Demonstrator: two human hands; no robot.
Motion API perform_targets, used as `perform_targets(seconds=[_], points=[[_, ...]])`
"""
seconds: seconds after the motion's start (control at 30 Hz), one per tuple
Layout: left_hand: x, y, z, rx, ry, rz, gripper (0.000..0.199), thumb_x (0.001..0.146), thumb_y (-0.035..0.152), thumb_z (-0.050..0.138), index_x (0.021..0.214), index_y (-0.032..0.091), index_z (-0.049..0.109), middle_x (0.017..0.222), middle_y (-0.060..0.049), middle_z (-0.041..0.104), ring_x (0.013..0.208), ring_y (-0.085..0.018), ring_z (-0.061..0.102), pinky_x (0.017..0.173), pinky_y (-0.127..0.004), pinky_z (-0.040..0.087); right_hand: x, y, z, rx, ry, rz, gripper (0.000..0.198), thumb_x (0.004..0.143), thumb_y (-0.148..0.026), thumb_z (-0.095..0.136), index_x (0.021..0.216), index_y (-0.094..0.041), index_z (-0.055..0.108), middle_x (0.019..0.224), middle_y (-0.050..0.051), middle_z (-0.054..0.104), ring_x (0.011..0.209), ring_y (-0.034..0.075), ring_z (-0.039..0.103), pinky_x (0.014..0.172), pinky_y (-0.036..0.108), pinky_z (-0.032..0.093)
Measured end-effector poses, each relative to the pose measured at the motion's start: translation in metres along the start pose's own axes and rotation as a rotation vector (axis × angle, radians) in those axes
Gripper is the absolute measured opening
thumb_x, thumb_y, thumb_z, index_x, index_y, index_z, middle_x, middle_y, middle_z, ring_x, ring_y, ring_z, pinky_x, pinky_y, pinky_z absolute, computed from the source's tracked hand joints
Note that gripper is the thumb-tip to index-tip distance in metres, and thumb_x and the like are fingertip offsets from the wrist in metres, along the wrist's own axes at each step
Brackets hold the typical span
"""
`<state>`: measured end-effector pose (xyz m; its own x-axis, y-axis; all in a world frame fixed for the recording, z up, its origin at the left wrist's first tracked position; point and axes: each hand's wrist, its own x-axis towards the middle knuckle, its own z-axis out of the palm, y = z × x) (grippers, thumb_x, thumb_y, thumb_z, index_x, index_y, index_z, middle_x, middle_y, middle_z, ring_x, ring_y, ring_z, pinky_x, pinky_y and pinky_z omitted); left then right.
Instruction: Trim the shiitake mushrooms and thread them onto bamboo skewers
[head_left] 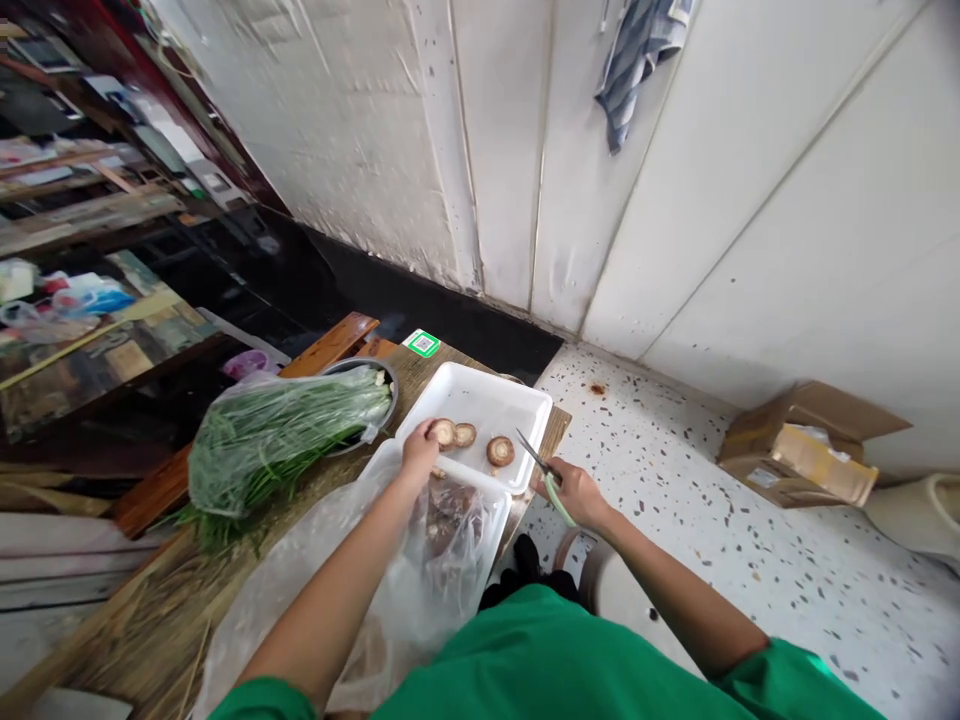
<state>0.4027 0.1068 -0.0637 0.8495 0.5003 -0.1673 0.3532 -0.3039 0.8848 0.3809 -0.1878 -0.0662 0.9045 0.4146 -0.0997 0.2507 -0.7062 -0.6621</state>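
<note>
1. L hand (421, 452) at L side of white tray (511, 402); fingers look to be pinching a mushroom (444, 433), underside up, tho contact's partly hidden.
2. R hand (576, 492) just off tray's R edge, fingers wrapped round handles of scissors (534, 453), blades aimed twd tray; can't tell if blades are parted.
3. 2nd mushroom (466, 435) right beside the held one, 3rd mushroom (500, 451) further R, both in tray on counter (176, 625).
4. Clear bag (469, 535) w/ dark contents, prob. more mushrooms, nearer body; bagged greens (289, 415) to L.
5. Step, my guess: securing one mushroom, scissors ready, not touching it yet.
6. Next move calls for firm L pinch, blade tips clear of L fingers.
</note>
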Motion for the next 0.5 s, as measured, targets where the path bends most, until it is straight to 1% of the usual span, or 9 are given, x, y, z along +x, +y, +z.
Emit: perform_targets(seconds=[0.07, 0.1, 0.17, 0.27, 0.4, 0.43, 0.5], points=[[0.029, -0.003, 0.001, 0.16, 0.048, 0.016, 0.041, 0.071, 0.011, 0.049, 0.112, 0.01, 0.056, 0.118, -0.015, 0.057, 0.113, -0.027, 0.048, 0.094, -0.033, 0.034, -0.003, 0.009, 0.005, 0.045, 0.031, 0.059, 0.027, 0.081, -0.043, 0.049, 0.088, -0.019, 0.057, 0.065, 0.0, 0.059, 0.059, 0.015, 0.056, 0.052, 0.022, 0.038], [0.042, -0.005, 0.002, 0.237, 0.052, 0.022, 0.042, 0.071, 0.01, 0.049, 0.112, 0.01, 0.056, 0.119, -0.015, 0.057, 0.113, -0.027, 0.047, 0.095, -0.033, 0.033, -0.005, 0.012, 0.006, 0.067, 0.033, 0.075, 0.026, 0.081, -0.042, 0.048, 0.089, -0.019, 0.057, 0.064, 0.0, 0.059, 0.058, 0.015, 0.056, 0.052, 0.022, 0.038], [0.065, -0.012, 0.007, 0.371, 0.026, 0.032, 0.043, 0.068, 0.008, 0.05, 0.111, 0.009, 0.058, 0.117, -0.015, 0.058, 0.111, -0.027, 0.049, 0.094, -0.032, 0.033, -0.007, 0.015, 0.009, 0.111, 0.023, 0.074, 0.025, 0.081, -0.04, 0.048, 0.091, -0.019, 0.058, 0.066, 0.0, 0.061, 0.059, 0.015, 0.057, 0.054, 0.022, 0.04], [0.089, -0.024, 0.017, 0.549, -0.026, 0.049, 0.046, 0.066, 0.006, 0.051, 0.111, 0.01, 0.058, 0.113, -0.015, 0.061, 0.107, -0.028, 0.052, 0.092, -0.033, 0.035, -0.009, 0.017, 0.015, 0.132, 0.001, 0.035, 0.027, 0.08, -0.039, 0.05, 0.095, -0.019, 0.059, 0.075, 0.002, 0.065, 0.066, 0.016, 0.06, 0.059, 0.023, 0.042], [0.105, -0.032, 0.027, 0.723, -0.112, 0.129, 0.041, 0.072, 0.008, 0.045, 0.11, 0.014, 0.06, 0.113, -0.013, 0.061, 0.108, -0.026, 0.051, 0.093, -0.033, 0.033, -0.006, 0.025, 0.023, 0.1, -0.01, 0.026, 0.031, 0.079, -0.039, 0.052, 0.1, -0.018, 0.06, 0.084, 0.005, 0.067, 0.075, 0.018, 0.062, 0.067, 0.024, 0.044], [0.106, -0.031, 0.029, 0.753, -0.135, 0.161, 0.04, 0.074, 0.008, 0.043, 0.11, 0.013, 0.059, 0.115, -0.014, 0.059, 0.111, -0.026, 0.05, 0.095, -0.034, 0.032, -0.005, 0.028, 0.024, 0.097, -0.004, 0.038, 0.032, 0.079, -0.039, 0.052, 0.102, -0.018, 0.06, 0.085, 0.005, 0.067, 0.077, 0.018, 0.062, 0.068, 0.025, 0.045], [0.103, -0.026, 0.034, 0.799, -0.178, 0.24, 0.041, 0.077, 0.01, 0.039, 0.115, 0.012, 0.057, 0.125, -0.016, 0.052, 0.119, -0.027, 0.042, 0.099, -0.037, 0.026, -0.003, 0.035, 0.025, 0.102, 0.027, 0.088, 0.035, 0.079, -0.041, 0.051, 0.105, -0.018, 0.06, 0.088, 0.006, 0.068, 0.079, 0.02, 0.063, 0.069, 0.026, 0.046]])
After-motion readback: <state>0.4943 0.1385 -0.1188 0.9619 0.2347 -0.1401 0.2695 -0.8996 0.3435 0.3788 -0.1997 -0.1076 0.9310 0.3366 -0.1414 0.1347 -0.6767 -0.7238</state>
